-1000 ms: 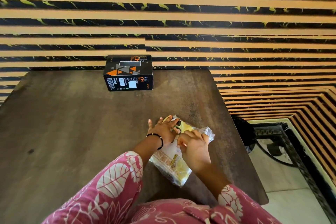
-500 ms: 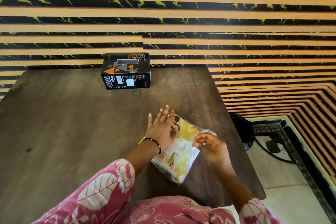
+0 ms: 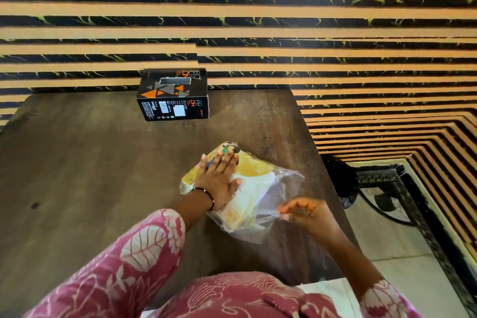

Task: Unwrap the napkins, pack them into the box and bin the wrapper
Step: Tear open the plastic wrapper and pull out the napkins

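Since half a second ago, clear wrapper point(image 3: 278, 204) pulled out wider toward the right, away from the napkins point(image 3: 255, 183). Pinched at its loose edge by the right hand point(image 3: 307, 214), fingers curled. Napkins lying near the right edge of the table point(image 3: 90, 162), pressed flat under the left hand point(image 3: 219, 183) with straight fingers. Black box point(image 3: 173, 95) well apart, at the far edge by the striped wall point(image 3: 309, 20).
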Demonstrator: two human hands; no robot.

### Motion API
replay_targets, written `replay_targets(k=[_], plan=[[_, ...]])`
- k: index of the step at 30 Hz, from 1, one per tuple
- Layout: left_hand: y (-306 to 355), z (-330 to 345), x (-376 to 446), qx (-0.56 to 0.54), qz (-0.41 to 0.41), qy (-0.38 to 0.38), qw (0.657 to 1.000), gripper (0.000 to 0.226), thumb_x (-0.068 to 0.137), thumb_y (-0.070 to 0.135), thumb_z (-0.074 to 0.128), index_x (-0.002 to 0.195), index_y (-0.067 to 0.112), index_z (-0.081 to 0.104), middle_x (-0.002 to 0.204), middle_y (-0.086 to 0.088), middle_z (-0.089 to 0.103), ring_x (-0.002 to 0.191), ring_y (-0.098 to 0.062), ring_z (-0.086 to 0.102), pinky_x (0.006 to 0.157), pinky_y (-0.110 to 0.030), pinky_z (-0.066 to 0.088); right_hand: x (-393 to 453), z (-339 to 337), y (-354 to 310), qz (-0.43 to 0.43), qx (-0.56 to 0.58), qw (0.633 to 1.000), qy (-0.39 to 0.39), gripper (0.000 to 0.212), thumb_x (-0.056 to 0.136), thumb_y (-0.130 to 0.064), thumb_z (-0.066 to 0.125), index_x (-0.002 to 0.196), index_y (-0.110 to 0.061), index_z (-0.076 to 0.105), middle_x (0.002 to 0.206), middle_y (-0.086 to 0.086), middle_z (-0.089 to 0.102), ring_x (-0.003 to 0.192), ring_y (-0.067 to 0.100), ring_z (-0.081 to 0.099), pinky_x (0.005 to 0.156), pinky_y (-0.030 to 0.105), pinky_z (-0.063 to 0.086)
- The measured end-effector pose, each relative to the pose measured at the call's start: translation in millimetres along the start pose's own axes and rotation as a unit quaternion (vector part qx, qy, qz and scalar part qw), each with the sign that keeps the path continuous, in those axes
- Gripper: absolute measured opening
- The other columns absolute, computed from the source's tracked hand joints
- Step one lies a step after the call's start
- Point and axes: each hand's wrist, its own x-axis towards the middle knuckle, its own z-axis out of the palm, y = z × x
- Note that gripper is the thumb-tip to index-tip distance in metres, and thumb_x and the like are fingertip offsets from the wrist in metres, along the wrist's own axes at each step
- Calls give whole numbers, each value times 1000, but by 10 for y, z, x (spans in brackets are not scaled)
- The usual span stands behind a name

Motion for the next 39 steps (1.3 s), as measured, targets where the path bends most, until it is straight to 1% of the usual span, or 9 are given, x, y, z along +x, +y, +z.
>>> replay_targets(k=[4,6,10,15,18,21,31,35,39], plan=[[-12,-87,50,21,-4,0,1000,63,95,49,18,148,22,-4,158,3,-9,145,-20,-11,112,-54,-14,24,14,97,-13,-31,999,-28,27,74,3,72,72,-23,70,82,-4,70,84,10,67,81,18,53],[94,-65,-4,-5,-12,12,1000,64,93,47,15,148,19,-3,158,1,-7,145,-21,-10,113,-53,-13,62,32,184,4,-37,999,-29,33,76,4,69,71,-29,68,76,-10,72,81,9,68,79,21,53],[386,4,-131,-61,-32,25,997,70,86,46,12,148,16,-4,158,-1,-7,145,-18,-10,113,-50,-12,103,92,287,15,-59,997,-40,38,78,5,65,71,-32,65,72,-21,68,71,-5,61,71,12,46],[529,107,-224,-96,-79,35,992,63,94,47,13,147,19,-6,158,1,-11,145,-17,-11,113,-50,-12,113,99,275,31,-98,993,-56,38,82,-3,63,97,-37,57,71,-8,66,71,0,62,69,4,45],[497,161,-242,-86,-92,42,991,80,77,57,-6,147,19,-5,158,4,-9,145,-15,-10,113,-50,-12,140,149,304,45,-165,983,-71,25,81,-12,64,93,-33,56,80,-7,64,79,10,62,73,15,48],[500,201,-254,-78,-98,53,991,87,70,58,-12,147,20,-3,158,4,-7,145,-15,-8,112,-50,-13,177,222,316,59,-238,967,-67,18,80,-20,61,96,-28,60,99,1,67,95,21,63,86,32,51],[567,201,-271,-53,-119,45,990,85,72,58,-11,147,20,-4,158,4,-8,145,-16,-8,113,-51,-10,267,318,202,49,-384,921,-37,37,86,-31,61,119,-17,53,118,7,62,110,25,59,89,34,47],[564,193,-277,-55,-119,40,991,74,82,55,0,147,20,-4,158,4,-9,145,-16,-9,113,-51,-10,303,261,205,84,-380,920,-40,40,79,-41,68,109,-17,60,110,4,66,102,22,63,83,32,50],[557,142,-283,-63,-113,24,991,63,94,48,12,148,20,-5,158,4,-10,145,-16,-10,113,-51,-10,263,178,215,89,-340,936,1,20,85,-36,62,92,-17,64,97,3,68,91,22,66,77,31,52]])
